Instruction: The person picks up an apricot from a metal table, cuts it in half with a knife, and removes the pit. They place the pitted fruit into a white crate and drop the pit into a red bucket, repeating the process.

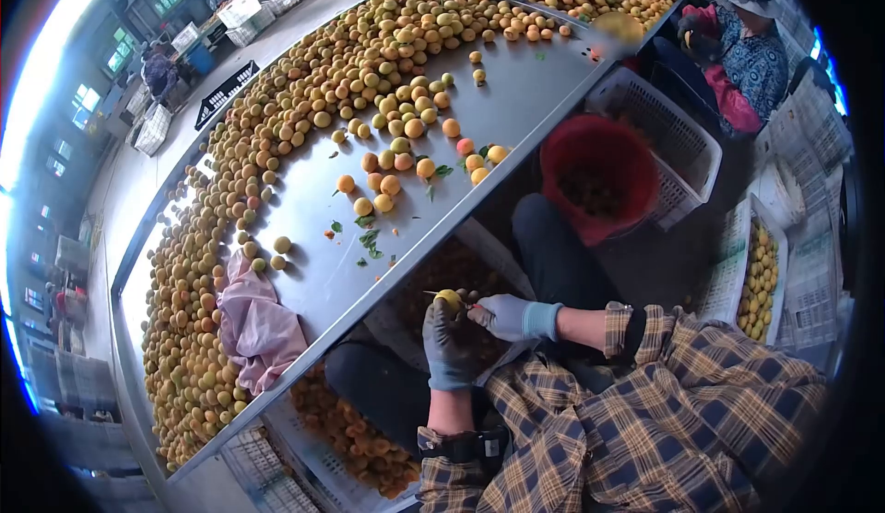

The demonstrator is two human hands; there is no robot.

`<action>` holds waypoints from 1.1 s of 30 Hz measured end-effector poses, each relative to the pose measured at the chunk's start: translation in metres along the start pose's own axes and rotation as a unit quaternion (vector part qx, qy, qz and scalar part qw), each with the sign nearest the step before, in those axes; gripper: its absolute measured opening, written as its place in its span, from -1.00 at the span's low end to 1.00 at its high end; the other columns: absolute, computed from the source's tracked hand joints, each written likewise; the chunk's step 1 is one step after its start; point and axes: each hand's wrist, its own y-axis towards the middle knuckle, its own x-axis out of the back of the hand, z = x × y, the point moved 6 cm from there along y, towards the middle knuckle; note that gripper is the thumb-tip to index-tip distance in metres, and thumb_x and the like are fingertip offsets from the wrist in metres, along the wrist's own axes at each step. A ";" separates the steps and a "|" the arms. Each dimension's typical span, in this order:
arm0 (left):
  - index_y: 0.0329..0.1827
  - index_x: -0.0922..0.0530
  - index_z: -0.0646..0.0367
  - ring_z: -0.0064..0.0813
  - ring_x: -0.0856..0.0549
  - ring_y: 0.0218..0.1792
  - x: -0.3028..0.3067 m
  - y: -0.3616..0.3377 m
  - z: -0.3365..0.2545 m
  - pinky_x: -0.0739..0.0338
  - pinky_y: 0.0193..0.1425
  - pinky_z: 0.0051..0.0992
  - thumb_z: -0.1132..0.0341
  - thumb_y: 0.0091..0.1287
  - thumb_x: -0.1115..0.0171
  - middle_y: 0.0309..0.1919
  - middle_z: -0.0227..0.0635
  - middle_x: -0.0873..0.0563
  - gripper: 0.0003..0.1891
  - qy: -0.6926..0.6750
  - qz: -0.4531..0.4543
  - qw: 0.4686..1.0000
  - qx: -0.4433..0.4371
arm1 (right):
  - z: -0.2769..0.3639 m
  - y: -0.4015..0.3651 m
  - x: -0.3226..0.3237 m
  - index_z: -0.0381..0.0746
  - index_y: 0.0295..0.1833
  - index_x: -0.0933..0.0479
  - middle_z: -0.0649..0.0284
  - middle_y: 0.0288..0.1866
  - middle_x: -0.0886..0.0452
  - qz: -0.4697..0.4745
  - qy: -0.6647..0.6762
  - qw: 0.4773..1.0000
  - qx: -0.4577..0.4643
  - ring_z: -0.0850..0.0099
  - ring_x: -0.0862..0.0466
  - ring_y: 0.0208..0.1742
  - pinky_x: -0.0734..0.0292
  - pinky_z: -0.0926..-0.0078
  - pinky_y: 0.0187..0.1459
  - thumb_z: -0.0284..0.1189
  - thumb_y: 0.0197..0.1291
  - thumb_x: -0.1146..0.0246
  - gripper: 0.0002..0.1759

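Note:
My left hand (446,352), in a grey-blue work glove with dark fingers, is closed around a yellow-green apricot (449,299) above my lap. My right hand (505,317), gloved likewise, meets it from the right with the fingers pinched. They hold a small thin tool with a bit of red (472,306) by the fingertips; its kind is hard to make out. A thin pointed tip shows at the left of the fruit. Beneath my hands is a crate with dark orange contents, partly hidden by my arms and legs.
A metal sorting table (323,264) bears a long heap of apricots (304,98), leaves and a pink cloth (258,324). Nearby stand a red bucket (599,176), a white crate (696,158), a crate of yellow fruit (758,278) and a crate of orange halves (355,439). A co-worker (751,52) sits at upper right.

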 end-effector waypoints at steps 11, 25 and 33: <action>-0.07 -0.52 0.20 -0.29 -0.62 -0.20 0.002 0.006 0.009 -0.52 0.02 -0.30 -0.10 0.35 -0.08 -0.28 -0.25 -0.64 -0.53 0.020 -0.025 0.999 0.033 | -0.004 -0.013 -0.005 -0.33 -0.18 -0.48 -0.17 -0.23 -0.60 -0.068 -0.014 0.997 -0.041 -0.13 -0.57 -0.11 -0.45 0.07 -0.13 -0.11 0.36 0.03 -0.55; 0.01 -0.48 0.18 -0.38 -0.59 -0.19 0.007 0.008 0.012 -0.48 0.01 -0.35 0.01 0.43 0.04 -0.25 -0.26 -0.62 -0.61 0.136 -0.009 0.991 -0.012 | -0.020 -0.003 -0.015 -0.35 -0.13 -0.51 -0.18 -0.16 -0.60 -0.103 0.032 0.993 -0.044 -0.16 -0.56 -0.10 -0.41 0.07 -0.11 -0.06 0.35 0.04 -0.48; -0.10 -0.50 0.18 -0.38 -0.60 -0.23 -0.004 -0.005 0.002 -0.51 -0.05 -0.38 -0.11 0.41 0.05 -0.28 -0.26 -0.63 -0.52 0.102 -0.088 0.991 -0.018 | -0.016 -0.011 -0.024 -0.36 -0.10 -0.51 -0.17 -0.15 -0.60 -0.048 0.042 0.997 -0.047 -0.13 -0.57 -0.08 -0.41 0.09 -0.08 -0.02 0.35 0.06 -0.44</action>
